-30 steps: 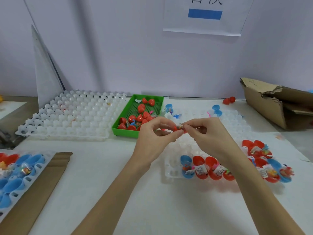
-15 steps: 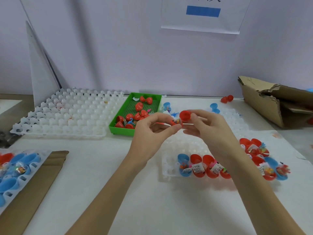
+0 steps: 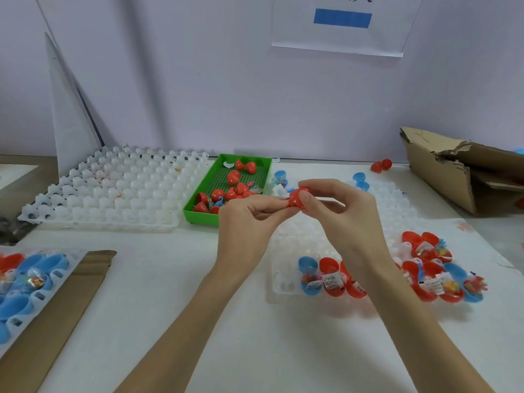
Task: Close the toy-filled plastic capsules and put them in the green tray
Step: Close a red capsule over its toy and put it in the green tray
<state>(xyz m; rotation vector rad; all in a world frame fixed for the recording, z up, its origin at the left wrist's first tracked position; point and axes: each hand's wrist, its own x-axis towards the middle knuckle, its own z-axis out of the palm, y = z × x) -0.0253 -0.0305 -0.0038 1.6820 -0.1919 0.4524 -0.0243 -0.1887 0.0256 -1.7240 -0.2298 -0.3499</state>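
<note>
Both hands meet above the table's middle around one red capsule (image 3: pixel 297 197). My left hand (image 3: pixel 249 219) pinches its left side and my right hand (image 3: pixel 340 211) pinches it from the right, thumb over the front. The two halves look pressed together. Just behind and to the left lies the green tray (image 3: pixel 198 214) with several closed red capsules. Open red and blue capsules with toys (image 3: pixel 331 276) sit in a clear cell tray below my right wrist, and more lie at the right (image 3: pixel 433 268).
A large white cell tray (image 3: pixel 113 191) lies at the back left. Another tray of blue and red halves (image 3: pixel 25 282) rests on cardboard at the left edge. A torn cardboard box (image 3: pixel 465 171) stands at the back right. Loose blue capsules (image 3: pixel 361 181) lie behind my hands.
The red cap, held apart over the toy half a second ago, now sits closed over the other half. My hands have stayed in the same place above the table.
</note>
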